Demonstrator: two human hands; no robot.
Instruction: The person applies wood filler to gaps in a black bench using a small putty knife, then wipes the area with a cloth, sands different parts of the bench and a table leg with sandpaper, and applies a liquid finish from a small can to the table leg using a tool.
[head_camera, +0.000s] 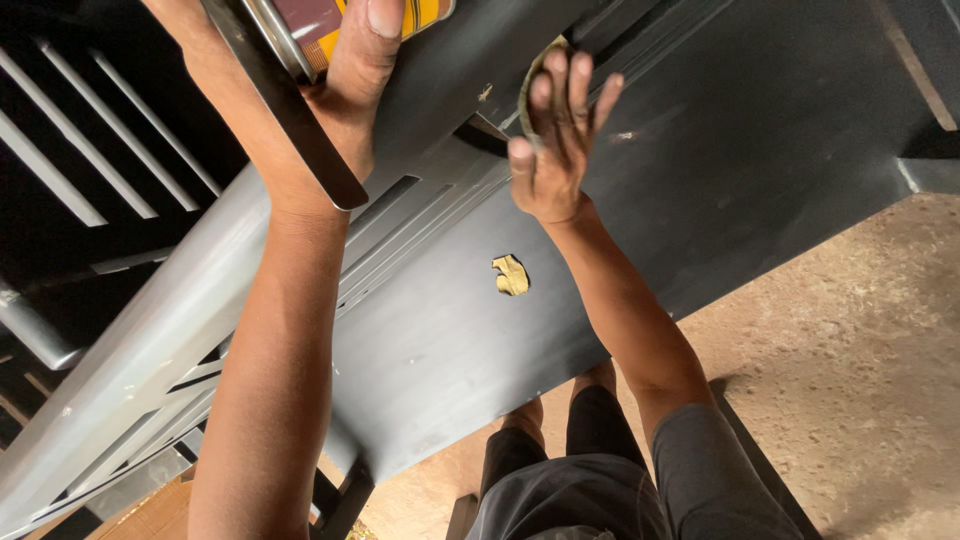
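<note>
My left hand grips a round tin can with a maroon and yellow label at the top of the view, together with a flat dark metal blade that runs down across my palm. My right hand presses a small curved yellowish pad with its fingers against the dark grey painted metal panel. A yellow-tan blob of putty sits on the panel below my right wrist.
The grey metal panel slopes from lower left to upper right, with ribbed grooves and a rounded rail. Behind it at left are pale bars. A sandy concrete floor lies at right; my knee and foot show below.
</note>
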